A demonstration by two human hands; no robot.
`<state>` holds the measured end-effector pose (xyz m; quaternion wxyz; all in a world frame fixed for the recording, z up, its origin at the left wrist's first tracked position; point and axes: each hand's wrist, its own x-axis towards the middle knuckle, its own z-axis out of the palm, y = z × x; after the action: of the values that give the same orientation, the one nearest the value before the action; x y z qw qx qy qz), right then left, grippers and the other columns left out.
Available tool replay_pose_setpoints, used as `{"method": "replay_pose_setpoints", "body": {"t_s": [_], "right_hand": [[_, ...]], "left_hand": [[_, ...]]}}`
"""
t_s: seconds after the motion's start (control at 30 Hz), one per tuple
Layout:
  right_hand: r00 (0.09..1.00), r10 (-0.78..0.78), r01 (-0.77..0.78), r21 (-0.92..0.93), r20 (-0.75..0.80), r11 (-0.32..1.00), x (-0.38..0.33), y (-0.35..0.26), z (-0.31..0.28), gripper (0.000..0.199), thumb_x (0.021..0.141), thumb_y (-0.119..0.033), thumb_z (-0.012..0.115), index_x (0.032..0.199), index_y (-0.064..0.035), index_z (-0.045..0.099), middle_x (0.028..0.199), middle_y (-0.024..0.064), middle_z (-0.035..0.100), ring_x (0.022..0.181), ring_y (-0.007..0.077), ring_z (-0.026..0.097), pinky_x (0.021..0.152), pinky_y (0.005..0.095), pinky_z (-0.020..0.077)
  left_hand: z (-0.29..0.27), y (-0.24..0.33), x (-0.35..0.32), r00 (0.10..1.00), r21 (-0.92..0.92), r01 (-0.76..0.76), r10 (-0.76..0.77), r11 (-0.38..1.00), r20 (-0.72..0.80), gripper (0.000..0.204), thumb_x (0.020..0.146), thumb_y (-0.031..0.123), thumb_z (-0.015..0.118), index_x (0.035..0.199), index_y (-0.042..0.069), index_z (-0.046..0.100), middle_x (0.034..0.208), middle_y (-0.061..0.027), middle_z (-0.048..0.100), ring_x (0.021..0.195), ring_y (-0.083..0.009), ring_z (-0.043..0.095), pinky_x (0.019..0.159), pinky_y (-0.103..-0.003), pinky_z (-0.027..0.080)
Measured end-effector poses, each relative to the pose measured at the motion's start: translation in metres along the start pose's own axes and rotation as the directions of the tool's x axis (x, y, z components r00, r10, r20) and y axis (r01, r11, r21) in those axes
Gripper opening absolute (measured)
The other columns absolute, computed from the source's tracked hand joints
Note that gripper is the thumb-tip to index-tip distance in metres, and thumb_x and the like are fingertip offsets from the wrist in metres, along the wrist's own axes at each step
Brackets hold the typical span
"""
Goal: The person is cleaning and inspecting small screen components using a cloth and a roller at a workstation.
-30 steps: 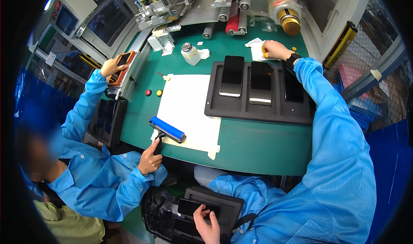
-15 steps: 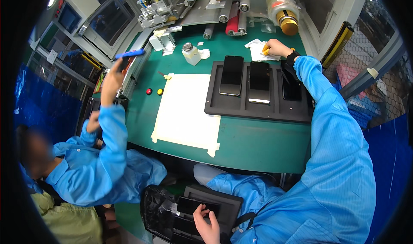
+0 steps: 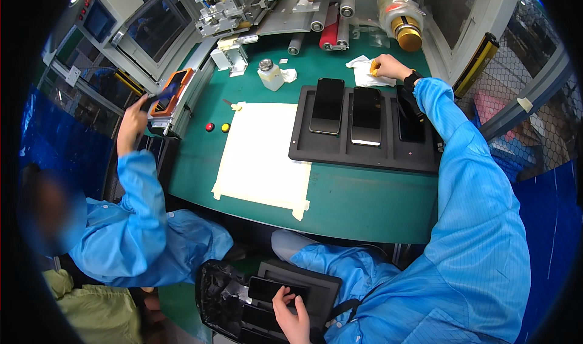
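Right hand (image 3: 388, 68) pinches a white wipe (image 3: 363, 72) at the table's far edge, while left hand (image 3: 291, 310) grips 1 dark phone (image 3: 267, 289) in the lap tray (image 3: 316, 283), ready for lifting.

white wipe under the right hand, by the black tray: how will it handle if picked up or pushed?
The white wipe lies crumpled with soft folds, so it is probably floppy and very light. Pushed, it would likely bunch up or drag rather than slide flat. The right hand rests on its edge beside the black tray, which probably pins it.
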<state>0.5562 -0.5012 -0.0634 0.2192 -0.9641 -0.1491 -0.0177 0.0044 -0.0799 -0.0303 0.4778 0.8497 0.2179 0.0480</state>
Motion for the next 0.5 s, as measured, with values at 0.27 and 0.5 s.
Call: {"method": "replay_pose_setpoints", "body": {"t_s": [0.27,0.5], "right_hand": [[0.998,0.06,-0.059,0.074,-0.006,0.995,0.0,0.002,-0.006,0.025,0.071,-0.01,0.069,0.093,0.0018,0.071,0.078,0.0138,0.07,0.068,0.0216,0.068,0.067,0.0334,0.0525],[0.995,0.095,-0.096,0.093,0.016,0.991,-0.001,-0.005,-0.011,0.025,0.073,-0.011,0.066,0.091,0.0049,0.071,0.075,0.0144,0.07,0.067,0.0195,0.068,0.065,0.0311,0.0523]], "left_hand": [[0.0,0.002,0.002,1.0,0.012,-0.001,0.001,1.0,0.005,0.036,0.094,0.008,0.059,0.127,-0.003,0.051,0.111,-0.0147,0.06,0.09,-0.0211,0.057,0.083,-0.031,0.048],[0.001,0.001,0.005,1.0,0.009,-0.018,0.018,1.0,-0.003,0.037,0.094,0.009,0.06,0.127,-0.003,0.051,0.113,-0.0157,0.061,0.09,-0.0225,0.058,0.083,-0.032,0.048]]}}
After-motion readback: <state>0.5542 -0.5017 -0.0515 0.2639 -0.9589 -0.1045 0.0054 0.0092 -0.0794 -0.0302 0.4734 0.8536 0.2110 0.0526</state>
